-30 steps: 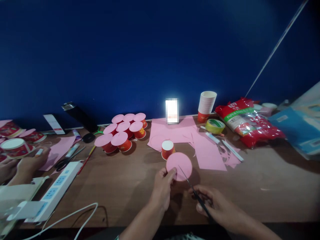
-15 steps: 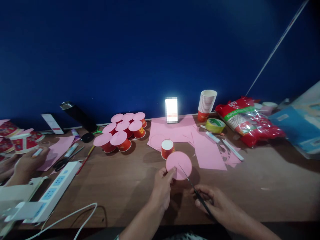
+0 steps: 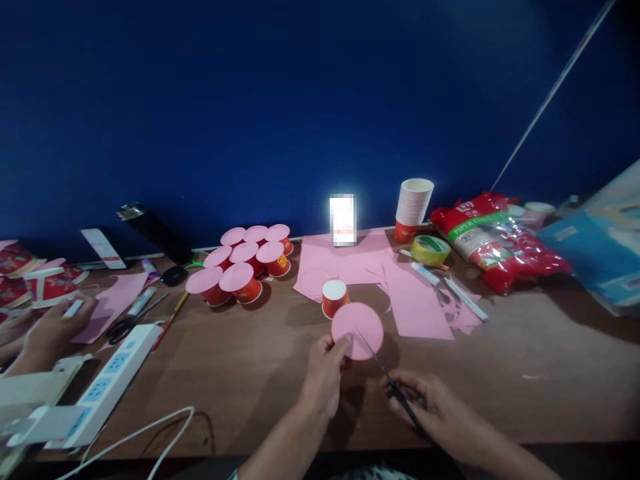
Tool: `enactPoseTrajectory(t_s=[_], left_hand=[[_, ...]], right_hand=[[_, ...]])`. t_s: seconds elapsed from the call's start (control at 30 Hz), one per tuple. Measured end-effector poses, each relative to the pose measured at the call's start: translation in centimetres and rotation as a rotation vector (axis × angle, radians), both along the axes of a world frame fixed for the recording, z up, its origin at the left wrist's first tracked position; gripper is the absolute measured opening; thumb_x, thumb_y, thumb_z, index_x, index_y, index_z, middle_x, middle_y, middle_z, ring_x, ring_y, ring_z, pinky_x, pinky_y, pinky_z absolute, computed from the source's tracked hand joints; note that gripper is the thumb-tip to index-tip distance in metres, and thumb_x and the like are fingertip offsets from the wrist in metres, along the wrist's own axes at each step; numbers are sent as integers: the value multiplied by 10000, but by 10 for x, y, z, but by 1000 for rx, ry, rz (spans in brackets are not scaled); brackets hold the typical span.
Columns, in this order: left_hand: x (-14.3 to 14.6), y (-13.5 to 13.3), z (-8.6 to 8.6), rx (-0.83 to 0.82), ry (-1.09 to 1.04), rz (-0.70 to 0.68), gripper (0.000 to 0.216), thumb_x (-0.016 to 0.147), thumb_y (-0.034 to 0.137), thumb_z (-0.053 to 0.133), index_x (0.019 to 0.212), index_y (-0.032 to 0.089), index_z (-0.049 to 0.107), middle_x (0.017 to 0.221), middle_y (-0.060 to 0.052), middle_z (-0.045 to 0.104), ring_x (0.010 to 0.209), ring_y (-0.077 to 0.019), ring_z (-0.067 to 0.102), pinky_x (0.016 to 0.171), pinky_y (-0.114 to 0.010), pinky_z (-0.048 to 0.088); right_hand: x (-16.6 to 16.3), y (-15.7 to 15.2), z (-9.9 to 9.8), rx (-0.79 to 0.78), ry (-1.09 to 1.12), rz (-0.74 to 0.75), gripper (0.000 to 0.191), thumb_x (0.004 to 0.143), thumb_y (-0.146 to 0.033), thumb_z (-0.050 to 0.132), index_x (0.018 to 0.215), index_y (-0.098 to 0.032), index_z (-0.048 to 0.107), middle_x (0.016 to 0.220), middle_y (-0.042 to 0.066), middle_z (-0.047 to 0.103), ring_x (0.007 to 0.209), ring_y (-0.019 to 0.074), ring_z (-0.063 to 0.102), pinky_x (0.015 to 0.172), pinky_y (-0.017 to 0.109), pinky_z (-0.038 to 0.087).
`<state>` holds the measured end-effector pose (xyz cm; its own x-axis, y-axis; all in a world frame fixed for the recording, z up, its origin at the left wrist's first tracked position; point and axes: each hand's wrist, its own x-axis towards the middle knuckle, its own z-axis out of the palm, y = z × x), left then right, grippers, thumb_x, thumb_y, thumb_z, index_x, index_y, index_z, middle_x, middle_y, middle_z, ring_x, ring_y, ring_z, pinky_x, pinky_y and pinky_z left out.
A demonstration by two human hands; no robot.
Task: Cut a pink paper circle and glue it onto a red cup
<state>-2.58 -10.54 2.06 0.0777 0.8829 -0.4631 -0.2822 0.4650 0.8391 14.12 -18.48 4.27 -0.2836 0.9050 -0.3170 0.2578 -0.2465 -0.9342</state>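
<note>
My left hand (image 3: 325, 373) pinches a round pink paper disc (image 3: 365, 320) at its lower left edge, thumb on top. In my right hand (image 3: 425, 400) is a pair of scissors (image 3: 395, 387) with black handles. Their blade lies over the disc, its tip near the middle. Whether the blades are closed on the paper I cannot tell. Just behind the disc, a red paper cup (image 3: 333, 298) stands upside down with its white base up. To the left, several upturned red cups carry pink paper discs (image 3: 237, 277) on top.
Pink paper sheets (image 3: 420, 300), yellow tape (image 3: 430, 250), stacked cups (image 3: 415, 203) and a red cup bag (image 3: 490, 233) are behind and right. A bright phone (image 3: 343, 220) stands at the wall. On the left are a power strip (image 3: 110, 380), a cable (image 3: 175, 433) and a co-worker's hand (image 3: 55, 327).
My hands, the disc and the scissors hold almost the same position. At the left, the co-worker's hand and the cup near it have shifted slightly.
</note>
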Motion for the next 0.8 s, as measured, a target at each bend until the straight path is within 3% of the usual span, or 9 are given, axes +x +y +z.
enactPoseTrajectory(t_s=[0.23,0.43,0.57,0.67,0.8], left_hand=[[0,0,3,-1,2,-1,349,581,407,793,663,119,614,519,31,505,507,-74,425,513,-213,301],[0,0,2,-7,-14,-13,349,604,404,785,726,110,641,511,34,502,511,-77,439,512,-212,305],[-2,2,2,-12,-8,11,350,594,399,789,727,119,627,565,20,553,530,-79,463,526,-211,330],[-4,4,2,-44,-14,7,375,586,405,791,777,124,633,574,22,557,530,-81,470,523,-210,341],[-6,6,1,-24,-24,0,379,586,413,788,771,124,627,576,27,555,506,-65,442,503,-198,332]], right_hand=[[1,-2,-6,12,-39,-31,283,868,-402,527,993,-169,630,643,-37,440,556,86,354,473,187,275],[3,-1,1,-30,-80,0,235,832,-343,546,970,-169,622,622,-44,453,556,94,384,489,194,303],[15,-3,7,0,-128,70,228,735,-238,614,959,-196,620,720,-31,566,623,110,465,557,201,366],[31,-3,4,-2,-207,17,209,735,-212,600,944,-213,593,649,-54,532,577,103,464,520,197,348],[63,6,-6,182,-438,-90,187,820,-292,536,983,-210,577,699,-13,609,644,151,562,608,245,406]])
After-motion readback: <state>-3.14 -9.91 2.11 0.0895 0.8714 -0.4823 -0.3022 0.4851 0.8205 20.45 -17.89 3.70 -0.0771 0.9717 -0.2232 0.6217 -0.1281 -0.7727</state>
